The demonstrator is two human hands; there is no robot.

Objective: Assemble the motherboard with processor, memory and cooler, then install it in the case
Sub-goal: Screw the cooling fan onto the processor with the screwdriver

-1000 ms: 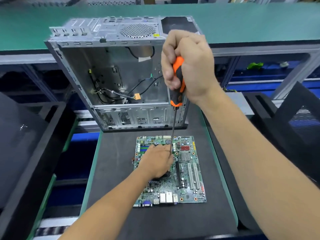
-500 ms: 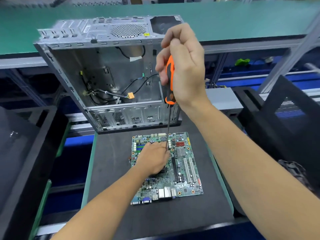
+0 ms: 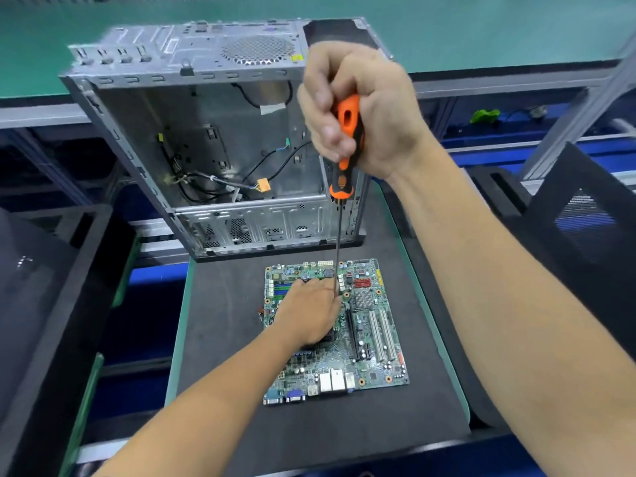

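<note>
A green motherboard lies flat on a black mat. My left hand rests over a dark cooler in the board's middle and hides most of it; whether the fingers curl round it I cannot tell. My right hand grips the orange-and-black handle of a long screwdriver. Its thin shaft runs straight down, and its tip meets the board right beside my left fingers. An open metal case stands behind the board, loose cables inside.
A green-edged work surface carries the mat. Black trays sit at the left and a black mesh panel at the right. A green conveyor belt runs behind the case.
The view has swung a little. My right hand's fingers have shifted round the screwdriver handle. The shaft stays upright on the same spot and my left hand stays on the cooler.
</note>
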